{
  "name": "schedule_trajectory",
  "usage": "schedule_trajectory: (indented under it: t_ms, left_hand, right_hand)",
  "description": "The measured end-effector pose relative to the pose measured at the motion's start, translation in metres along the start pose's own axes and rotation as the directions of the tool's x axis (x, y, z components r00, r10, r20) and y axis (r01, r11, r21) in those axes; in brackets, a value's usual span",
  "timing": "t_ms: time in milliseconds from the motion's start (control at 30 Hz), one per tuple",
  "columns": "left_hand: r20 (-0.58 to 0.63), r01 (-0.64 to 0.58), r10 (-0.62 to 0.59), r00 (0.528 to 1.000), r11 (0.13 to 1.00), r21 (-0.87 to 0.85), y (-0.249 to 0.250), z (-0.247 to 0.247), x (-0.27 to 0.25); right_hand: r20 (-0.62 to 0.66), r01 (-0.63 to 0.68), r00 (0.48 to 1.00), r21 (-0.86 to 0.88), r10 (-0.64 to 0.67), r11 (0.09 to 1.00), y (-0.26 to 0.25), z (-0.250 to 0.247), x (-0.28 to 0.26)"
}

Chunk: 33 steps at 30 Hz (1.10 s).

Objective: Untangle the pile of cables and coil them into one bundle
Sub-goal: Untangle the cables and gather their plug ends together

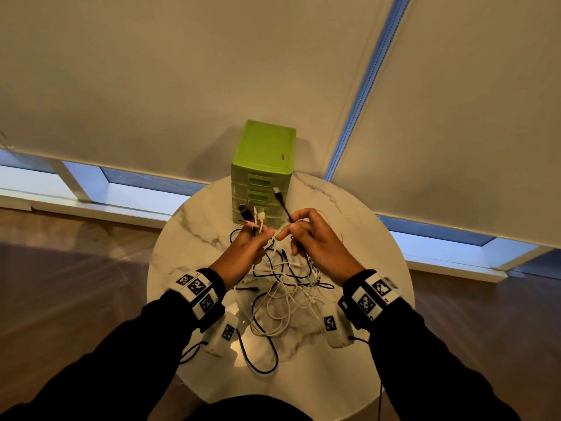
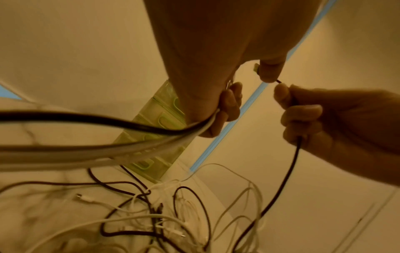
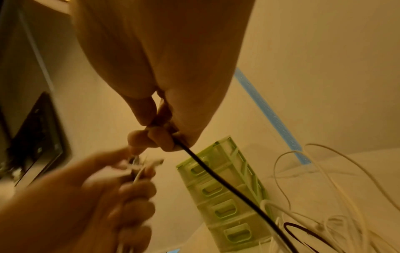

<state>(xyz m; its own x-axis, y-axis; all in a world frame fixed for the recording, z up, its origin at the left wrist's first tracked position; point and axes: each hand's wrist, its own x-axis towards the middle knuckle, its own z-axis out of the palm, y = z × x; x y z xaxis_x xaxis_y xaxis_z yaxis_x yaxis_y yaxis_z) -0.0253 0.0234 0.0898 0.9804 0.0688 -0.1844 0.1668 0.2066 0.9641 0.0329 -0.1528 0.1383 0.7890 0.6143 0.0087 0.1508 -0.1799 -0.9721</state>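
A tangle of black and white cables [image 1: 285, 287] lies on the round marble table [image 1: 349, 375] below both raised hands. My left hand [image 1: 247, 243] grips a bunch of cable ends [image 1: 253, 215], black, white and pink, whose plugs stick up above the fist. In the left wrist view those cables [image 2: 151, 137] trail out under the curled fingers [image 2: 229, 104]. My right hand [image 1: 306, 235] pinches a black cable [image 1: 282, 205] just below its silver USB plug [image 1: 277, 190]. In the right wrist view that black cable [image 3: 216, 172] drops from the fingers [image 3: 160, 137] to the pile.
A green plastic drawer unit [image 1: 262, 174] stands at the table's far edge, just behind the hands. Roller blinds [image 1: 182, 71] hang behind it over a low window sill [image 1: 91, 202]. Wooden floor [image 1: 60, 268] surrounds the table. Small tagged white blocks [image 1: 335, 329] hang under both wrists.
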Motion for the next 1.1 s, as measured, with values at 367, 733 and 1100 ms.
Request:
schedule_trajectory:
  t_ms: [367, 733, 1100]
  left_hand:
    - [-0.154, -0.137, 0.194, 0.969, 0.938, 0.318, 0.017, 0.005, -0.002]
    - [-0.335, -0.382, 0.335, 0.881, 0.92, -0.086, 0.081, -0.046, 0.002]
    - [-0.344, -0.167, 0.194, 0.919, 0.98, 0.106, 0.054, -0.036, 0.003]
  right_hand:
    - [0.153, 0.043, 0.988, -0.323, 0.008, 0.946, 0.029, 0.035, 0.001]
    - [0.149, 0.014, 0.982, -0.664, 0.114, 0.748, 0.119, -0.01, -0.012]
    - [-0.251, -0.125, 0.968, -0.49, -0.003, 0.863, 0.054, -0.019, 0.018]
